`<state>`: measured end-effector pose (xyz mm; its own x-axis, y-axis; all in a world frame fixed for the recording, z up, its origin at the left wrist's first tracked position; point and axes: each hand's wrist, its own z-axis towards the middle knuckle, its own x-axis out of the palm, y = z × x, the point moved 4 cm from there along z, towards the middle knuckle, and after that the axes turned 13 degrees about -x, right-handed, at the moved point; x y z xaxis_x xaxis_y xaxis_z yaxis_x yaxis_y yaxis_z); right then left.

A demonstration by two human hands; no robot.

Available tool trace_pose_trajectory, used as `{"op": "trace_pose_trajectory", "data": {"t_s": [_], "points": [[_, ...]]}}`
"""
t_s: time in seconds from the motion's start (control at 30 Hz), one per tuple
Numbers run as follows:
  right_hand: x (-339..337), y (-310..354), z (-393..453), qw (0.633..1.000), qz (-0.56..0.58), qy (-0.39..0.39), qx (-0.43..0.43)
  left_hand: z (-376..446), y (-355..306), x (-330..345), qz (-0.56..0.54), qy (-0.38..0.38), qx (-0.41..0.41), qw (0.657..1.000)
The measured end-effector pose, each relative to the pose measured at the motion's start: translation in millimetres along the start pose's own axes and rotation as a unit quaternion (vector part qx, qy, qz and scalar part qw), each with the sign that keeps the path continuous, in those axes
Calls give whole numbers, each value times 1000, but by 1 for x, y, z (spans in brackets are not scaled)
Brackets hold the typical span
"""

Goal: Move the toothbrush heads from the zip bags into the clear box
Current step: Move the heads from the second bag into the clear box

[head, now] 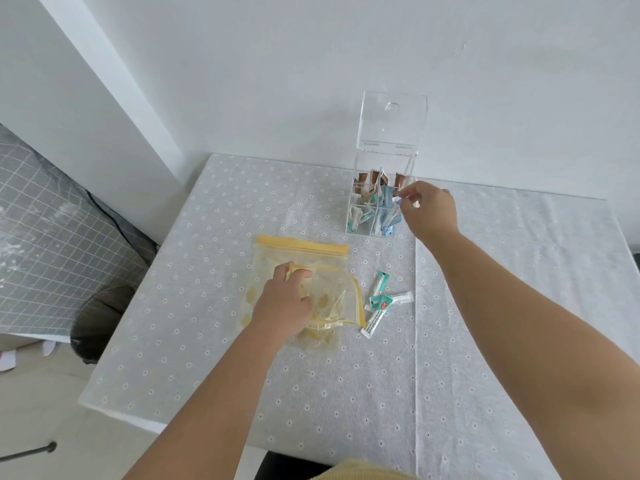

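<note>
Pinched between thumb and fingertips of the right hand is a small blue-and-white packet, held at the top edge of the clear box; how much of the packet is inside the box cannot be told, since the hand covers part of it. Curled fingers of the left hand grip the rim of the upper zip bag, which lies across a second zip bag with a yellow seal strip; the hand hides much of the upper bag, and whether anything remains inside is hard to make out. Three wrapped toothbrush heads lie on the tablecloth just right of the bags. The box's compartments hold brown, green and blue packets, blurred through the walls; its lid stands raised.
</note>
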<state>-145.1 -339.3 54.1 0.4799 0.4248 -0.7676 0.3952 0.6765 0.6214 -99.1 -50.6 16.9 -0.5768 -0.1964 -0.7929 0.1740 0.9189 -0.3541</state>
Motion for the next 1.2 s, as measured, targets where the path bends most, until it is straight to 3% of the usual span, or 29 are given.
{"op": "trace_pose_trajectory", "data": {"t_s": [0.13,0.23,0.3,0.37,0.47,0.57,0.63,0.7,0.8,0.9,1.03,1.2], "points": [[-8,30,-27,997,53,-7,-61,1,-1,-1,-31,-11,3,999],[12,59,-78,962,157,177,-133,-1,-3,-7,-82,-62,22,994],[36,62,-119,929,86,309,-186,-1,-3,-11,-125,-80,21,989],[58,50,-146,906,-26,367,-209,0,-3,-15,-160,-84,7,983],[68,37,-151,929,-67,319,-172,3,-1,-21,-202,-83,-12,976],[61,30,-138,968,75,236,-47,4,4,-28,-330,-76,7,941],[58,26,-133,957,187,216,55,5,13,-28,-391,-95,-4,916],[58,22,-132,932,277,209,103,5,26,-19,-387,-103,-76,913],[62,23,-134,909,350,185,127,-4,31,4,-463,10,-182,868],[67,25,-137,912,350,175,124,-12,25,14,-532,88,-199,818],[61,25,-132,905,377,150,128,-7,28,9,-486,53,-137,861],[44,5,-121,869,466,86,141,0,47,-1,-456,-3,-115,882]]}}
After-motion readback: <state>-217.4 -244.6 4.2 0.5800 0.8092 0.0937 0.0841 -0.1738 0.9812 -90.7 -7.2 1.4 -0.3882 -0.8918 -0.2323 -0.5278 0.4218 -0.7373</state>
